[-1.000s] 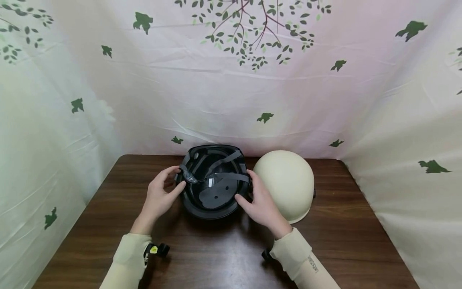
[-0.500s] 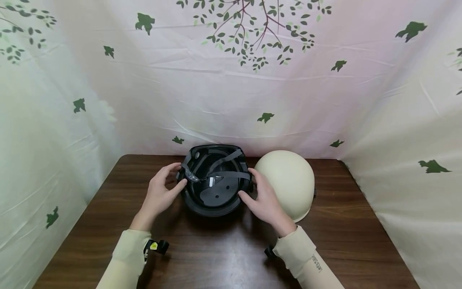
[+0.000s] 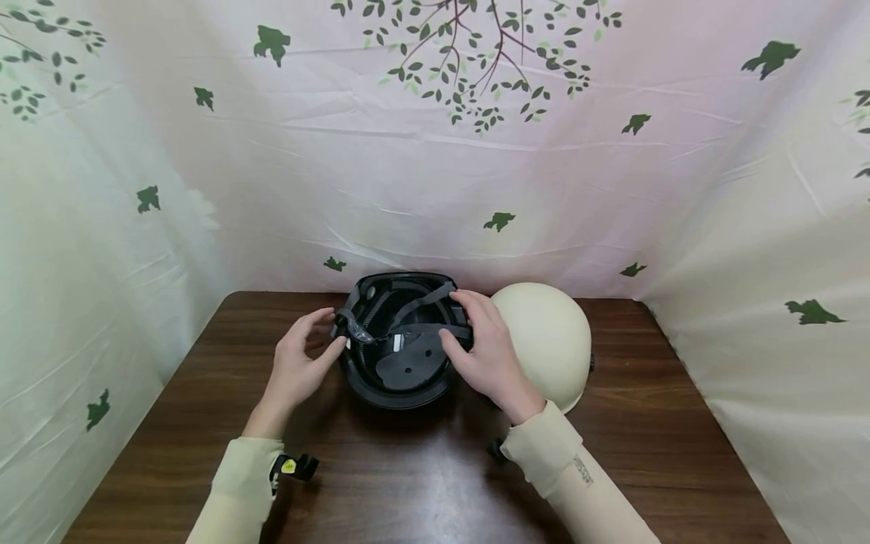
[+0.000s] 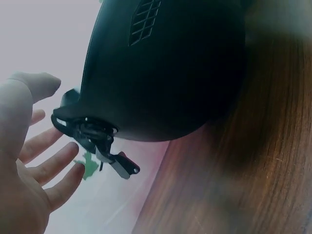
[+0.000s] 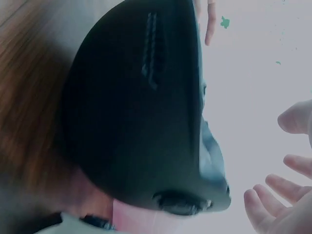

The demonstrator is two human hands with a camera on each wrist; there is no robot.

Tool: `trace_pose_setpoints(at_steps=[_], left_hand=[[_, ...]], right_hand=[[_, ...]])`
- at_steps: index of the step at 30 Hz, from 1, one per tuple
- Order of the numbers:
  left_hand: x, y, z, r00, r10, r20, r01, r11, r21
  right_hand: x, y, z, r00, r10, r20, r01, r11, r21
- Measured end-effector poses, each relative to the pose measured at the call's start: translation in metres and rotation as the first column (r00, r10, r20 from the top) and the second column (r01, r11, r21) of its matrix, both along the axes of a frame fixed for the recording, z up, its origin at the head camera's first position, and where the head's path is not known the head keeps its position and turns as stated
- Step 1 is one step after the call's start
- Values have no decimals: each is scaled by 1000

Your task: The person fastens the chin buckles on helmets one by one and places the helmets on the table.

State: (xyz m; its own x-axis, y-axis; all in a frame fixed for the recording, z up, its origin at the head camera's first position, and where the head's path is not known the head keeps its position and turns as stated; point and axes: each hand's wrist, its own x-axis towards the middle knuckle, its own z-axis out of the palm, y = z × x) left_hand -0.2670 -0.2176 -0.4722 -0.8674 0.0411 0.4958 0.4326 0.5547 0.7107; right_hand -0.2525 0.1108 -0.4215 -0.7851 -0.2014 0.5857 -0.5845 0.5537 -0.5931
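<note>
A black helmet (image 3: 401,378) lies upside down on the table, its hollow, padding and grey chin straps (image 3: 431,330) facing up. My left hand (image 3: 297,370) is at its left rim with thumb and fingers spread. In the left wrist view those fingers hang relaxed beside the black side fitting (image 4: 92,129); whether a fingertip touches it I cannot tell. Over the right rim hovers my right hand (image 3: 491,359). The right wrist view has its loosely bent fingers (image 5: 282,187) apart from the shell, holding nothing.
A cream helmet (image 3: 544,347), dome up, stands right of the black one, partly behind my right hand. Both rest on a dark wooden table (image 3: 408,483). A leaf-printed cloth (image 3: 435,189) hangs behind the table and along its sides.
My right hand has let go of the black helmet's right rim and moved up and left above it. The left fingers have eased slightly away; the helmet stays nearly in place.
</note>
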Motion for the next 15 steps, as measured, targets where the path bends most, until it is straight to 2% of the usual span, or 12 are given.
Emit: trace_pose_setpoints(at_steps=[4,6,8,10,12,15], left_hand=[[-1,-5,-9,997,46,56,-49,997,58],[-3,-7,-13,992,57,115,-67,994,88],[-5,-7,-17,979,51,196,-72,992,105],[-8,-7,-20,958,18,286,-57,990,131],[-10,-6,-22,930,-29,367,-40,983,177],[-16,-3,-24,885,-100,454,-36,959,282]], right_hand=[[-4,-14,9,997,68,32,-67,998,-23],[-6,-22,14,989,109,98,-105,993,-43],[-9,-30,18,972,144,184,-135,989,-58],[-12,-38,20,946,173,274,-161,985,-65],[-15,-47,19,915,196,354,-186,981,-61],[-19,-61,18,871,232,432,-235,971,-47]])
